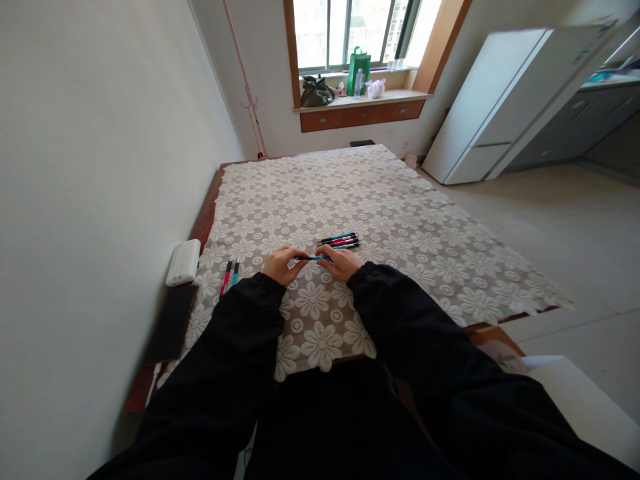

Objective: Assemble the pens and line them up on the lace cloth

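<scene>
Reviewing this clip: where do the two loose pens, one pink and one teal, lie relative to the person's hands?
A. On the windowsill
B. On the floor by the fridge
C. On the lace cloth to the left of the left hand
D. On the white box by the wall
C: the two loose pens lie on the lace cloth, left of the left hand.

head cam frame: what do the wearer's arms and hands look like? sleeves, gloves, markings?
Both arms wear long, loose black fabric sleeves that bunch into gathered cuffs at the wrists. The left hand and right hand are bare: no gloves, and no rings, watch or markings can be made out. No logos or stripes show on the sleeves.
</scene>
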The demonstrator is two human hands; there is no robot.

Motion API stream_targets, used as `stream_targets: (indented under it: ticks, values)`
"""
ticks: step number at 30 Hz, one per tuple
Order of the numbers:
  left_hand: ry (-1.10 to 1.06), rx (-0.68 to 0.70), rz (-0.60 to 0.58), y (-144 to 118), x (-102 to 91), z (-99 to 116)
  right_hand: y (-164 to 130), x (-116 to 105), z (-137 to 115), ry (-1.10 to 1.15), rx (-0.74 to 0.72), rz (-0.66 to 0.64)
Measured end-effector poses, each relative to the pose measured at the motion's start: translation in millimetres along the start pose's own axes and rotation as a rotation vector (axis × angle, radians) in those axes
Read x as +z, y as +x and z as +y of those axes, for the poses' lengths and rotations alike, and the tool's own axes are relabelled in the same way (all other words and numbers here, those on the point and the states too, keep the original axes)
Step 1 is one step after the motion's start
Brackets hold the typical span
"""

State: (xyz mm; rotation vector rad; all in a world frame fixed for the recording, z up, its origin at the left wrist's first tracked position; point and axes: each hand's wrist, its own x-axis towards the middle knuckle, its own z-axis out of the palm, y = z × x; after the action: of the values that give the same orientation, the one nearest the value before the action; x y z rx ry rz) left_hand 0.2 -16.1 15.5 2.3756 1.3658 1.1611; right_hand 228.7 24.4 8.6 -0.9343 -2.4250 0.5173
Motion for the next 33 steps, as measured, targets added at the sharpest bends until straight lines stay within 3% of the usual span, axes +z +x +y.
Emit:
stream_targets:
  ticks: [11, 18, 33]
  values:
    - [-0.021, 0.007, -0.014, -0.5, 0.9, -1.7, 0.7, 0.7, 3.5, -0.007, -0.068, 0.001]
    - [-0.014, 0.008, 0.003, -0.7, 0.8, 0.0, -0.3, 0.1, 1.3, -0.013, 0.005, -0.002]
    - [0.004, 0.0, 0.001, -0.4, 0.6, 0.2, -0.3, 0.1, 1.8, -0.027, -0.022, -0.003]
